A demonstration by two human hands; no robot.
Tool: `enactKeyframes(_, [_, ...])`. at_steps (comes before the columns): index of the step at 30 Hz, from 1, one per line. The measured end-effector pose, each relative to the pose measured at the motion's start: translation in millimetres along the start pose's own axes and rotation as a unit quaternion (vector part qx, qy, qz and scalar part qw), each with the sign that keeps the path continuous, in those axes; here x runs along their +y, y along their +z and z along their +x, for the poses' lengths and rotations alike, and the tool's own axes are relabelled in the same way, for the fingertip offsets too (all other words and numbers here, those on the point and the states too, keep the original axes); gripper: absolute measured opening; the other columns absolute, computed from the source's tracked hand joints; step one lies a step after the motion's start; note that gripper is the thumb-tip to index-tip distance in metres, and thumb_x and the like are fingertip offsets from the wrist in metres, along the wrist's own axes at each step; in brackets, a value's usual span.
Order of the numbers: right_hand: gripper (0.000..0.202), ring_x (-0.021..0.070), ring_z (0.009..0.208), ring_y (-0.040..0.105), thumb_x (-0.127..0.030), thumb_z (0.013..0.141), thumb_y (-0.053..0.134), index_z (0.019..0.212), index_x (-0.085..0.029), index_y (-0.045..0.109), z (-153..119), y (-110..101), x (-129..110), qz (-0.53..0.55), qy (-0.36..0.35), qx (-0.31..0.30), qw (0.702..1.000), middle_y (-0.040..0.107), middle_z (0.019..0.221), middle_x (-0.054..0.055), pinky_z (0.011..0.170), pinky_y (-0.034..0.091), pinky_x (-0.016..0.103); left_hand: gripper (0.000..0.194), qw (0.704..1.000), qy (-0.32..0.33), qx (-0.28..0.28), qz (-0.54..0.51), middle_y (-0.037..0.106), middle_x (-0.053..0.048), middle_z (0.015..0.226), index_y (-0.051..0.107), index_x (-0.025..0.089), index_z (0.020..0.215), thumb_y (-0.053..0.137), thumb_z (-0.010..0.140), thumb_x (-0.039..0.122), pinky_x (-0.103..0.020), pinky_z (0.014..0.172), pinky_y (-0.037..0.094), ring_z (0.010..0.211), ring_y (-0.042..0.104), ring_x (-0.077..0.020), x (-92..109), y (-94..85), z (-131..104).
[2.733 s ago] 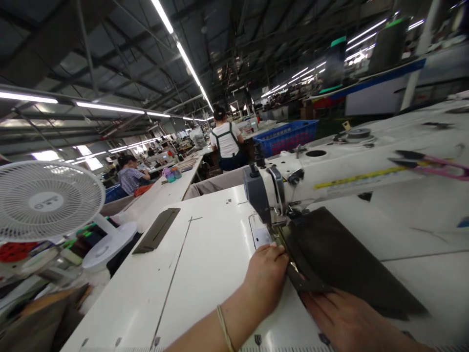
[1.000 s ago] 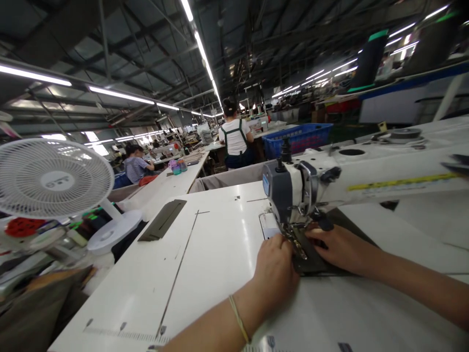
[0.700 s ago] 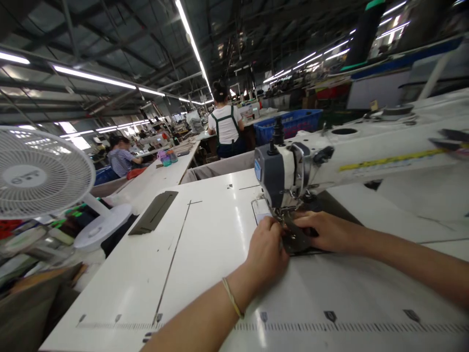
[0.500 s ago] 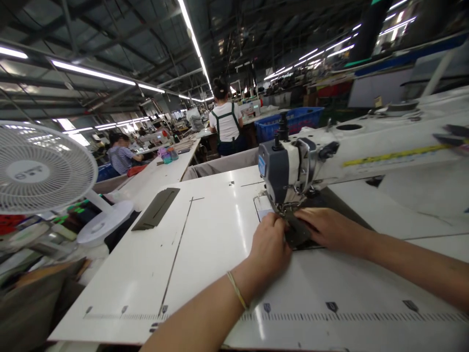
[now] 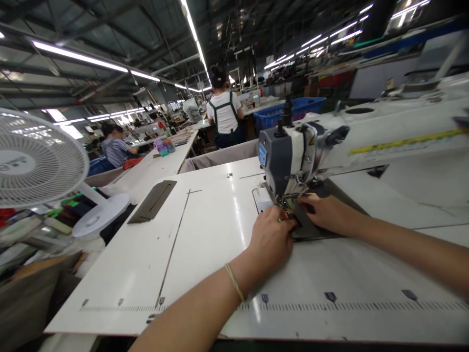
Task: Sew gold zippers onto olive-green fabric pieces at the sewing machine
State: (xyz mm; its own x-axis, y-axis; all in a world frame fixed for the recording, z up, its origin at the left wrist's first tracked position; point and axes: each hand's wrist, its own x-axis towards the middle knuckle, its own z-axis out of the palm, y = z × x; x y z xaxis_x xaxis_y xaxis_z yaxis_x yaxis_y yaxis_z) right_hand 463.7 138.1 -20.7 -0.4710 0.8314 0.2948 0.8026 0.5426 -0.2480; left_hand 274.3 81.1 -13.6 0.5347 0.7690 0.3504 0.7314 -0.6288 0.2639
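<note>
Dark cloth (image 5: 311, 232) lies under the machine head (image 5: 275, 157); L hand (image 5: 271, 233) at its 9 o'clock, fingers bunched by the edge, R hand (image 5: 329, 214) on top, fingers curled, prob. to steady it nr the needle; can't tell if either pinches. White tabletop (image 5: 205, 259) beneath; from cloth, loose pc. (image 5: 152, 203) at 9, fan (image 5: 47, 161) approx. 10, co-worker (image 5: 224, 117) approx. 11.

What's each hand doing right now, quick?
Left hand: fingers bent on the dark fabric by the needle; grip can't be told.
Right hand: fingers curled on the same fabric; grip can't be told.
</note>
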Motion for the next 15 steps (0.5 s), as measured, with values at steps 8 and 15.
enactKeyframes(8, [0.018, 0.021, 0.065, 0.06, -0.02, 0.083, 0.048, 0.079, -0.013, 0.064, -1.3, -2.5, -8.3, -0.03, 0.064, 0.013, 0.997, 0.066, 0.071, 0.011, 0.058, 0.035, 0.029, 0.03, 1.0, 0.014, -0.013, 0.01, 0.055, -0.009, 0.105, 0.068, 0.016, 0.101, 0.055, 0.074, 0.008, -0.039, 0.083, 0.05, 0.096, 0.051, -0.0245, 0.0, -1.3, 4.3])
enactKeyframes(15, [0.015, 0.0158, 0.069, 0.06, -0.015, 0.081, 0.05, 0.078, -0.011, 0.065, 1.0, -9.1, -9.4, -0.006, 0.04, -0.009, 0.999, 0.068, 0.077, 0.008, 0.063, 0.036, 0.024, 0.029, 0.999, 0.029, -0.009, 0.015, 0.054, -0.01, 0.106, 0.067, 0.015, 0.1, 0.055, 0.074, 0.008, -0.04, 0.082, 0.05, 0.096, 0.052, -0.0247, -2.8, 1.5, 6.9])
